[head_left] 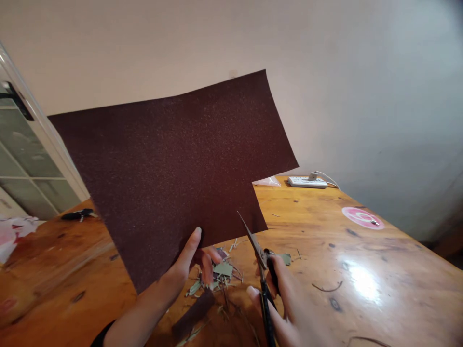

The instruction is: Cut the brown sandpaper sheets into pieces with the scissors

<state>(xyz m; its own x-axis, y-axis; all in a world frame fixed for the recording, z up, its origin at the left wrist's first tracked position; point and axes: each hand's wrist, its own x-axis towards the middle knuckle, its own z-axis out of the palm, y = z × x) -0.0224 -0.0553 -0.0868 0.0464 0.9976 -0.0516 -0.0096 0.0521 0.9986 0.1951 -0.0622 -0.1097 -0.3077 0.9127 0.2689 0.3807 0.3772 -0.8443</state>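
A large dark maroon sandpaper sheet point(173, 173) with a fine speckled grain fills the centre of the frame. Below it, black-handled scissors point(263, 270) show grey metal blades. The glossy orange-brown wooden table point(361, 260) carries dark knots, pale green paper scraps point(222, 271), a round pink sticker point(362, 218) at right, and a white power strip point(307, 181).

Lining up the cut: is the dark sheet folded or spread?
Spread: the dark sheet shows one flat layer, left hand pinching its lower edge.
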